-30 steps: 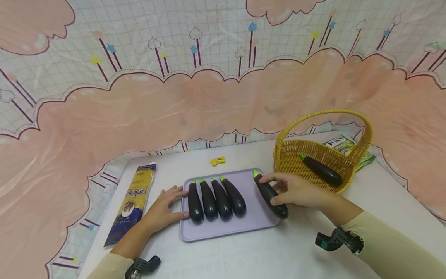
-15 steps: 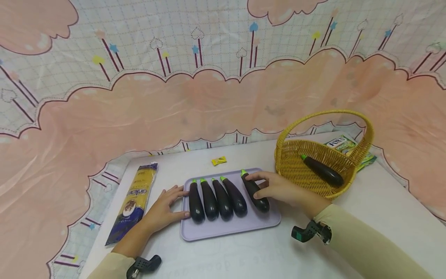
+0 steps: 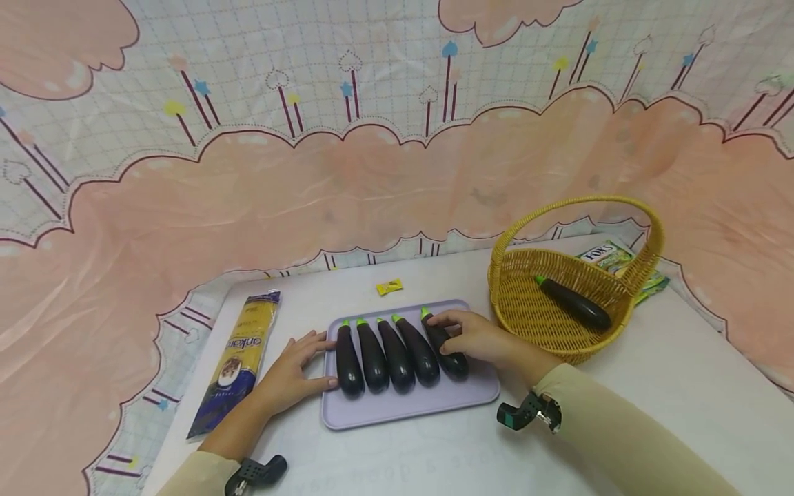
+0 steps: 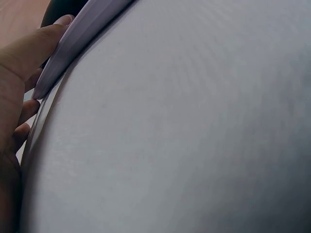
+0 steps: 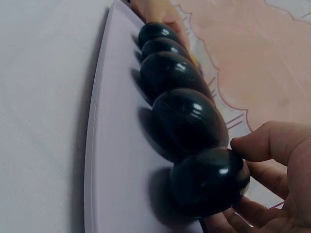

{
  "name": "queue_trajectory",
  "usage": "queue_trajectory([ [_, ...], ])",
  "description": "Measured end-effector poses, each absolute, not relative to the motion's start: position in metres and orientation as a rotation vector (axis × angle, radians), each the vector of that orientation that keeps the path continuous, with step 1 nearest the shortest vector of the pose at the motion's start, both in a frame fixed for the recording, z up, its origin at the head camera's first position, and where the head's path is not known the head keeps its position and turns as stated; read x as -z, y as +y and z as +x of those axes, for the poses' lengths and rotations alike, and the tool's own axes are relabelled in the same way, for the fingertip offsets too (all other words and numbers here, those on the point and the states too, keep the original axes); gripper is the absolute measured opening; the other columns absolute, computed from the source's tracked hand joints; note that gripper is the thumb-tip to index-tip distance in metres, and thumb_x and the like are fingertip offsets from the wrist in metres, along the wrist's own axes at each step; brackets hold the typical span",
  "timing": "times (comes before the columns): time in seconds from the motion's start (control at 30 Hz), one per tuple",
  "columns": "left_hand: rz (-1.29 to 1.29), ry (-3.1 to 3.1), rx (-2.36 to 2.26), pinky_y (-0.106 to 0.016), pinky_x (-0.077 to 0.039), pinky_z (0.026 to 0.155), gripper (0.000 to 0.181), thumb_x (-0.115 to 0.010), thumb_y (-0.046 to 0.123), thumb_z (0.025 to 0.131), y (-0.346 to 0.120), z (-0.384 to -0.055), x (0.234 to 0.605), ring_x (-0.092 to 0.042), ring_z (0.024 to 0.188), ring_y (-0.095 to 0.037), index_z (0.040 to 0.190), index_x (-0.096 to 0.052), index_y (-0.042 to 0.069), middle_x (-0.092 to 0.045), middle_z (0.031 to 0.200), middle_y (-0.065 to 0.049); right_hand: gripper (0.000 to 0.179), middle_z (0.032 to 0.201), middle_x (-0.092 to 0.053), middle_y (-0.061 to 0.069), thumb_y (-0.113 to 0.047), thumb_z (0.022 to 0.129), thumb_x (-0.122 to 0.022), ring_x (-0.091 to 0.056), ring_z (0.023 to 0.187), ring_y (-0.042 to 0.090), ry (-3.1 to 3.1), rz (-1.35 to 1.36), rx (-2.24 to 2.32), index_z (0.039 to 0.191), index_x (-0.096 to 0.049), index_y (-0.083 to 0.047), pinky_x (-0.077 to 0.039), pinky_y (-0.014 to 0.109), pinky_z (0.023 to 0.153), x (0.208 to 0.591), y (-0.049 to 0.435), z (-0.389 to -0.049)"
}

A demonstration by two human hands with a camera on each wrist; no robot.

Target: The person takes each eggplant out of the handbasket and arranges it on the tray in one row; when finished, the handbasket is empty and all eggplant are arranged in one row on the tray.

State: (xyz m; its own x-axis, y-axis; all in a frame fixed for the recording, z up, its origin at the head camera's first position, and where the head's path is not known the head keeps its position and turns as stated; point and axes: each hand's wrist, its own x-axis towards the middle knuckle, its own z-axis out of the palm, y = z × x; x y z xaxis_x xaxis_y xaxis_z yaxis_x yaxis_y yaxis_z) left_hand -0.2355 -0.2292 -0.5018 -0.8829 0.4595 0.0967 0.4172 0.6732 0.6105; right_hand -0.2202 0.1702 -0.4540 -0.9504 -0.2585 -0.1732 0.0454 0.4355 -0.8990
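Note:
A lilac tray (image 3: pixel 409 408) bears a row of dark eggplants (image 3: pixel 375 358) with green stems, lying side by side. At the tray's right part my right hand (image 3: pixel 477 336) grips the rightmost eggplant (image 3: pixel 455 366), thumb on one side and fingers on the other. In the right wrist view this eggplant (image 5: pixel 209 182) lies close beside its neighbour (image 5: pixel 189 119). My left hand (image 3: pixel 296 375) rests at the tray's left edge with fingers spread. Its thumb (image 4: pixel 34 46) touches the tray's rim (image 4: pixel 82 39) in the left wrist view.
A yellow wicker basket (image 3: pixel 527 303) with a tall handle stands to the right, holding one eggplant (image 3: pixel 573 303). Behind it lies a green FOX'S packet (image 3: pixel 608 253). A small yellow wrapped sweet (image 3: pixel 389 286) is behind the tray. A blue-and-yellow bag (image 3: pixel 238 358) lies left.
My right hand has moved left with its eggplant, from over the tray's right edge to beside the others in the row. The left hand has stayed in place.

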Motion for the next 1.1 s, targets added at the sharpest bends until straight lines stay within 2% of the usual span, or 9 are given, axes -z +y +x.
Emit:
queue_trajectory([
  [0.4,0.721,2.799,-1.015,-0.065,0.000,0.130,0.076,-0.091,0.047,0.083,-0.229,-0.234,0.501,-0.025,0.160,-0.043,0.147,-0.064,0.015,-0.046,0.165,-0.017,0.050,0.145,-0.065,0.012,-0.004,0.088,-0.082,-0.062,0.131,0.037,2.460,-0.215,1.472,0.137,-0.070,-0.012,-0.053,0.053,0.111,0.456,0.164,-0.222],
  [0.67,0.708,2.796,-1.016,-0.064,0.000,0.131,0.076,-0.091,0.047,0.084,-0.229,-0.233,0.501,-0.024,0.160,-0.042,0.147,-0.064,0.016,-0.046,0.165,-0.016,0.050,0.145,-0.065,0.014,-0.008,0.090,-0.084,-0.062,0.133,0.039,2.481,-0.211,1.462,0.137,-0.070,-0.012,-0.054,0.054,0.110,0.458,0.163,-0.223],
  [0.93,0.710,2.803,-1.007,-0.064,-0.001,0.131,0.076,-0.091,0.047,0.083,-0.228,-0.233,0.500,-0.025,0.160,-0.042,0.147,-0.064,0.016,-0.046,0.165,-0.017,0.051,0.147,-0.062,0.019,-0.013,0.096,-0.078,-0.060,0.136,0.040,2.501,-0.200,1.498,0.145,-0.065,-0.011,-0.053,0.057,0.111,0.452,0.168,-0.220],
  [1.1,0.716,2.804,-1.010,-0.065,0.000,0.131,0.076,-0.091,0.046,0.083,-0.228,-0.233,0.499,-0.025,0.160,-0.043,0.147,-0.064,0.015,-0.046,0.165,-0.017,0.052,0.150,-0.060,0.019,-0.014,0.099,-0.075,-0.063,0.133,0.036,2.495,-0.204,1.538,0.149,-0.060,-0.009,-0.060,0.047,0.103,0.444,0.171,-0.217],
])
